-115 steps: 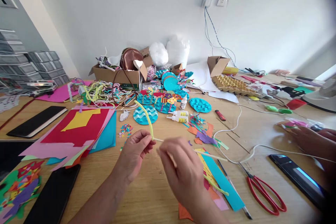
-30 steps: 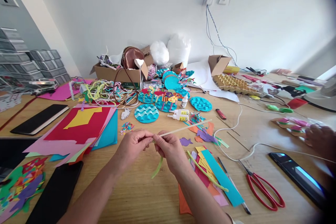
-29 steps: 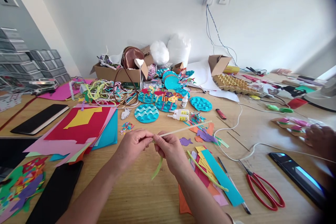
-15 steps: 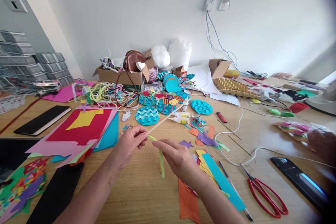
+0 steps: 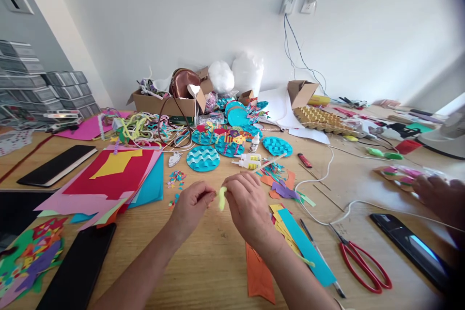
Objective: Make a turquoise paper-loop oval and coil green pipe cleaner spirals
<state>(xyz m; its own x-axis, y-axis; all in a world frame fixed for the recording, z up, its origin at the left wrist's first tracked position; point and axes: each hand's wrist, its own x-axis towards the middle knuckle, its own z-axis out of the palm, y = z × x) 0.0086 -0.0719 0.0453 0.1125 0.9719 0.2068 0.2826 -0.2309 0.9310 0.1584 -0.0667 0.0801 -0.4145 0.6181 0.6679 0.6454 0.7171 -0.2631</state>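
A fuzzy yellow-green pipe cleaner (image 5: 222, 198) hangs in a short bend from the fingertips of my right hand (image 5: 249, 208), which is closed on it. A thin pale stick (image 5: 271, 162) juts out past the same hand towards the upper right; its middle is hidden by the fingers. My left hand (image 5: 194, 206) is closed in a pinch just left of the pipe cleaner. What lies between its fingertips is too small to make out. Both hands are above the wooden table (image 5: 214, 256). Small coloured confetti pieces (image 5: 176, 179) lie beyond my left hand.
Glue bottles (image 5: 250, 161) and blue wavy discs (image 5: 203, 158) lie ahead. Stacked coloured sheets (image 5: 105, 179) are at left. Red-handled scissors (image 5: 365, 266), a white cable (image 5: 349, 213) and a phone (image 5: 410, 247) lie at right, near another person's hand (image 5: 436, 198).
The pale stick's far end has swung right and now shows beyond my right hand. My right hand has moved up beside my left, and less of the pipe cleaner hangs down.
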